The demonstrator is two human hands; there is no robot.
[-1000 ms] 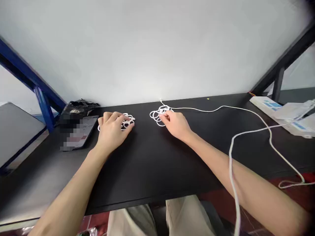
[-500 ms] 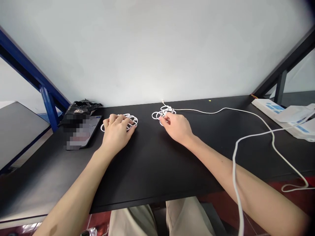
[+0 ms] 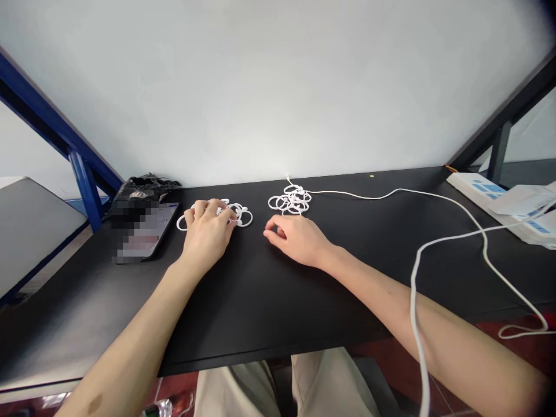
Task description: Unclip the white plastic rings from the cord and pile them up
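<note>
White rings with small knobs (image 3: 247,218) lie in a loose bunch at the left, partly covered by my left hand (image 3: 206,229). Its fingers bend down over them, and the thumb side touches the bunch. A second tangle of similar white rings (image 3: 293,201) sits near the wall, right of centre. Just in front of that tangle is my right hand (image 3: 297,237), apart from my left. Its fingers are curled and the thumb tip is close to the index finger; no ring shows between them. The undersides of both hands are hidden.
A phone (image 3: 152,231) lies left of my left hand, with a crumpled black bag (image 3: 145,188) behind it. A white cable (image 3: 414,313) passes over my right forearm; another white cord (image 3: 456,202) crosses the black table (image 3: 260,301). White-and-blue packages (image 3: 482,188) lie at the right.
My right hand has come off the right tangle, toward me and slightly left. One ring now sticks out farther right from the left bunch. My left hand has barely moved.
</note>
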